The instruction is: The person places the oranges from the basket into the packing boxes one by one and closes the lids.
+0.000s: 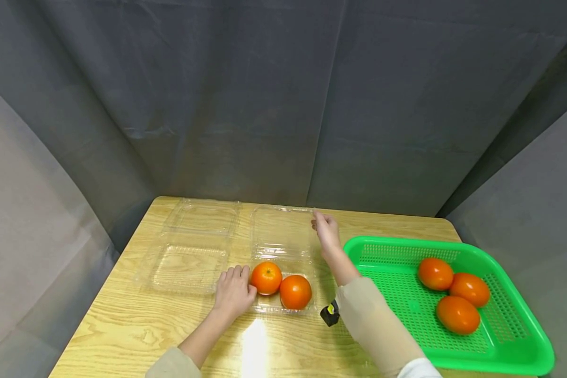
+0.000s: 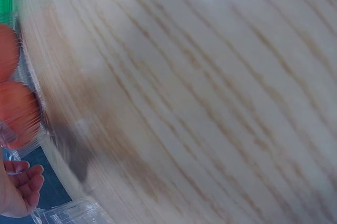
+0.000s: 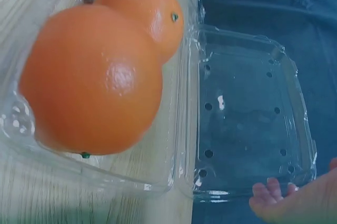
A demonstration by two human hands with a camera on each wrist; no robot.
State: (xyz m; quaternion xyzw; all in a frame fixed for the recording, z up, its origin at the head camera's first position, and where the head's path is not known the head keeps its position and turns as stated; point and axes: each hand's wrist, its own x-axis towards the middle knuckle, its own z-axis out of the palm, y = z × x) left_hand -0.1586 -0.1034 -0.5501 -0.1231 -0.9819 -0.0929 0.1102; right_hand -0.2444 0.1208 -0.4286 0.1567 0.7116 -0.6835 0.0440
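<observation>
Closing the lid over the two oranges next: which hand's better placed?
Right, I'd say. The right hand is at the far corner of the lid, away from the hinge; the left hand is low, beside an orange.

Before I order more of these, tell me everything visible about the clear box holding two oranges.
The clear box looks like plastic and sits on the table, left of the green basket. Its lid, pierced with small holes, is open at the back. Two oranges lie inside. The right hand holds the lid's far right corner; the left hand is at the box's left side.
</observation>
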